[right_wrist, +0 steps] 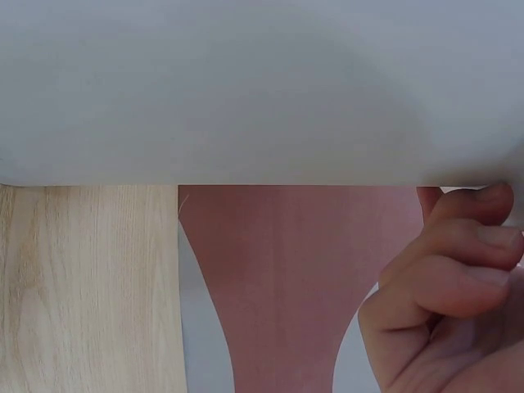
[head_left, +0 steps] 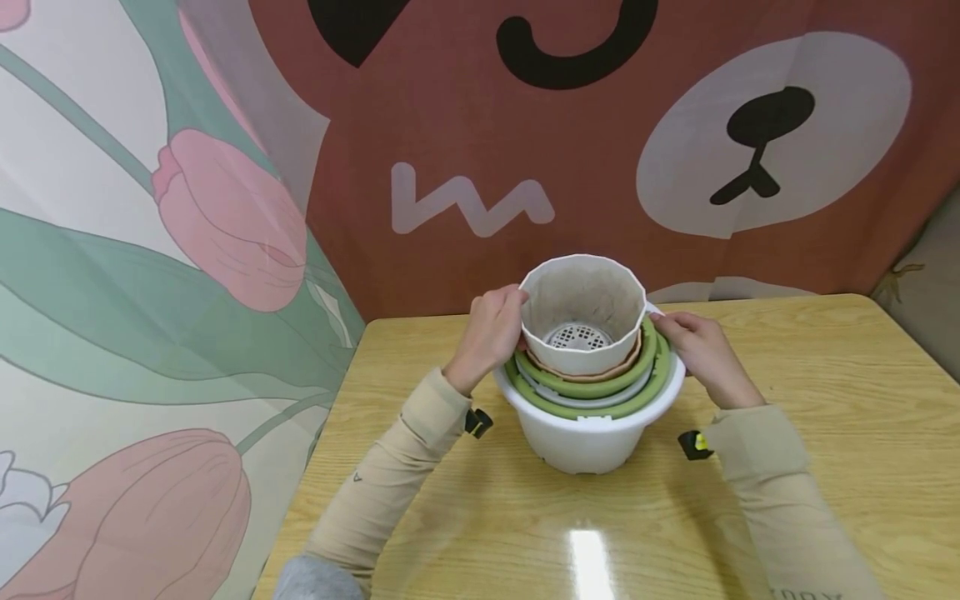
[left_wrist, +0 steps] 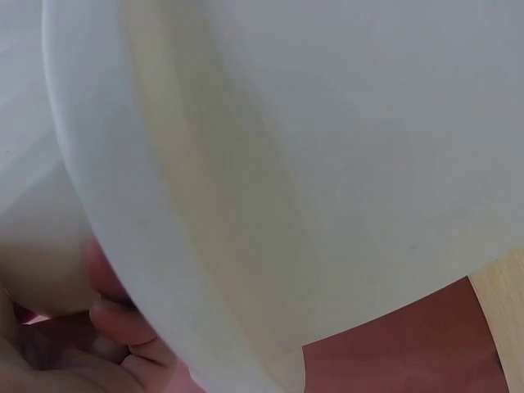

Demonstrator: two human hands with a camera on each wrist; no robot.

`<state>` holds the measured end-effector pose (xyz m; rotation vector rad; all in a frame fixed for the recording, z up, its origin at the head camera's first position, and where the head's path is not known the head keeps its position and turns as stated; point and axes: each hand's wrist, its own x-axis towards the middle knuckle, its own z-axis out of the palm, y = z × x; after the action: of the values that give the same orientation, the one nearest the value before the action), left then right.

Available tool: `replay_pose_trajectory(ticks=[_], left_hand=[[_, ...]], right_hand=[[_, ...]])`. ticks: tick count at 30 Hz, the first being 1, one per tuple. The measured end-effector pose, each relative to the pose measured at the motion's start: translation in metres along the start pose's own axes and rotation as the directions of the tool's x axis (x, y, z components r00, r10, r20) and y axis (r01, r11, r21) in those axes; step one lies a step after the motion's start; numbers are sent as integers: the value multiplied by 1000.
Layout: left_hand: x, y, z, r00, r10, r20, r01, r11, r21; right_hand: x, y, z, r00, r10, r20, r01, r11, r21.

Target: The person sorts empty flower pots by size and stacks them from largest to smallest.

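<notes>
A stack of nested plastic flower pots stands upright on the table. At the top sits a white pot (head_left: 583, 358) with a scalloped rim, a stained inside and a drainage grid in its base. Around it show a thin brown rim, green pot rims (head_left: 592, 410), a grey rim and the large white outer pot (head_left: 581, 446). My left hand (head_left: 491, 333) pinches the left rim of the top white pot. My right hand (head_left: 701, 354) grips the outer pot's rim at the right, fingers curled below it in the right wrist view. White pot walls fill most of both wrist views.
The wooden table (head_left: 847, 450) carries the stack near its back edge. Behind it hangs a cloth (head_left: 465, 100) printed with a brown bear. A tulip-patterned cloth (head_left: 232, 221) hangs along the left side.
</notes>
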<state>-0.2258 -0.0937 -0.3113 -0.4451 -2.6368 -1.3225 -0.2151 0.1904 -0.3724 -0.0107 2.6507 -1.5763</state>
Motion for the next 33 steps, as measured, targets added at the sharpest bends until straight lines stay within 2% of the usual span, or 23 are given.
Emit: replay_pose_trajectory(ticks=[12, 22, 33], left_hand=[[2, -3, 3, 999, 23, -39, -18, 992, 126], [3, -8, 3, 999, 24, -42, -14, 976, 216], [1, -6, 1, 1000, 10, -6, -8, 975, 222]], right_hand=[[0, -1, 1, 1000, 14, -4, -14, 1000, -8], [0, -2, 1, 1000, 1, -15, -1, 1000, -4], [0, -3, 1, 1000, 3, -16, -3, 1000, -7]])
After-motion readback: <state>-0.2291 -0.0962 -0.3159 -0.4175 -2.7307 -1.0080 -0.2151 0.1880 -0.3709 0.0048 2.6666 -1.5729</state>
